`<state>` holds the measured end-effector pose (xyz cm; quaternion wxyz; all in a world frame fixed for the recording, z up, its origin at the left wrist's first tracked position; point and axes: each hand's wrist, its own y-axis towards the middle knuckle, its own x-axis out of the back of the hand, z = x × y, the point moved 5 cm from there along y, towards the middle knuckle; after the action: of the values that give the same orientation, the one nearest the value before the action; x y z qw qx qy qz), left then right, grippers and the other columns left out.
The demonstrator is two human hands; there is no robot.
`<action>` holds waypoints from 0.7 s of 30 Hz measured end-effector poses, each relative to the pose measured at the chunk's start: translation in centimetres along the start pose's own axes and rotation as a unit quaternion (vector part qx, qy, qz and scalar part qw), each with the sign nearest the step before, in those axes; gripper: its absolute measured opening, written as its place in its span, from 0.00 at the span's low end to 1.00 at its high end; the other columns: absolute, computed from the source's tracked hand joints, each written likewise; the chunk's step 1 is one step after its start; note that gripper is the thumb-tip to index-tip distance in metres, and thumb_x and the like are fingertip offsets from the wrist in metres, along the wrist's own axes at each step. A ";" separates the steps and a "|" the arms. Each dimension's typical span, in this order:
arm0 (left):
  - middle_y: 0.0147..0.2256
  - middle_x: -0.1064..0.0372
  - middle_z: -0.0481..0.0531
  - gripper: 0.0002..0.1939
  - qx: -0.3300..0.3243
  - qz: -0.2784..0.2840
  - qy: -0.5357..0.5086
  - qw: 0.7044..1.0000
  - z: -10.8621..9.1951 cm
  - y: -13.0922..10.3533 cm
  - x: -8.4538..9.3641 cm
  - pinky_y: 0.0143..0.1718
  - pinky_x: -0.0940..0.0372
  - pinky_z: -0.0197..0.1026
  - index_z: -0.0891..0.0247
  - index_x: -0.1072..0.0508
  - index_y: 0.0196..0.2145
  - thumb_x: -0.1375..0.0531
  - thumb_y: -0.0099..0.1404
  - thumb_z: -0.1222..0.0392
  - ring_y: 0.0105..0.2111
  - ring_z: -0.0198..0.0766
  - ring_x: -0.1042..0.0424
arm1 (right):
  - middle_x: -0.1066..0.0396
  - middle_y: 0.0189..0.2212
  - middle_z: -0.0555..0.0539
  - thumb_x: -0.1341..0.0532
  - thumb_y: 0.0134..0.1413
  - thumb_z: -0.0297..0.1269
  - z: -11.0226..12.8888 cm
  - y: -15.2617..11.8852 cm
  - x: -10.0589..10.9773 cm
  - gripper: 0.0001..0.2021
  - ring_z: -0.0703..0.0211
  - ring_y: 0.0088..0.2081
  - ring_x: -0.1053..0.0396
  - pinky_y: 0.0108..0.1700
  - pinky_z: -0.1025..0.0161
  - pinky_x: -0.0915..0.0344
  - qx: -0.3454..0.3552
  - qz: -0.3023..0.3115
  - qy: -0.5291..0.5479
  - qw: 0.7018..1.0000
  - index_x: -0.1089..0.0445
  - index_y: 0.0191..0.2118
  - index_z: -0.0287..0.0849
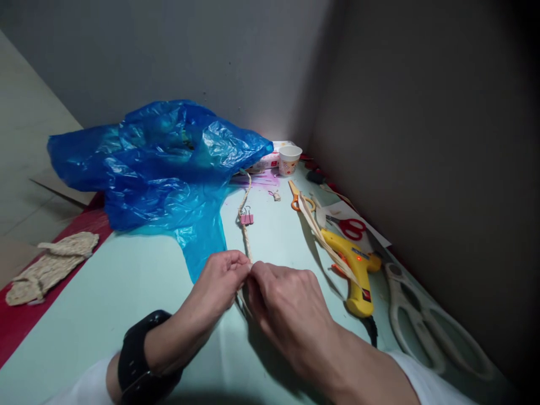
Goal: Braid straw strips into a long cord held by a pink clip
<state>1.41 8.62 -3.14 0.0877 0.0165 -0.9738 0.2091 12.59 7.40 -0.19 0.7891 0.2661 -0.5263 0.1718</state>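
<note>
A thin braided straw cord (247, 242) runs from under the blue plastic bag (164, 163) down the table to my fingers. My left hand (225, 277), with a black watch on its wrist, pinches the near end of the cord. Right beside it, my right hand (291, 298) is closed on the same spot, fingertips meeting the left ones. Loose strands hang below the left fingers, partly hidden by the hands. A pink binder clip (247, 218) is on the cord farther up.
Along the right lie a yellow hot glue gun (359, 275) with a lit red light, large grey-handled scissors (422, 320), red-handled scissors (352, 228), orange scissors (294, 194) and pale strips (314, 225). A paper cup (289, 161) stands behind. A woven straw sole (54, 267) lies left.
</note>
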 end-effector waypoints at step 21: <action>0.18 0.50 0.39 0.07 -0.016 0.130 -0.077 0.988 0.2 0.2 0.5 0.14 0.60 0.30 0.63 0.38 0.23 0.44 0.57 0.64 0.15 0.24 0.56 | 0.28 0.26 0.47 0.47 0.60 0.38 -0.9 0.6 1.7 0.11 0.61 0.26 0.33 0.28 0.64 0.47 -0.024 0.006 0.105 0.994 0.30 0.32 0.41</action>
<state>0.92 8.69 -3.30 -0.0153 -0.0960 -0.9747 0.2011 13.61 8.39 1.27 0.8451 0.2247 -0.4462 0.1904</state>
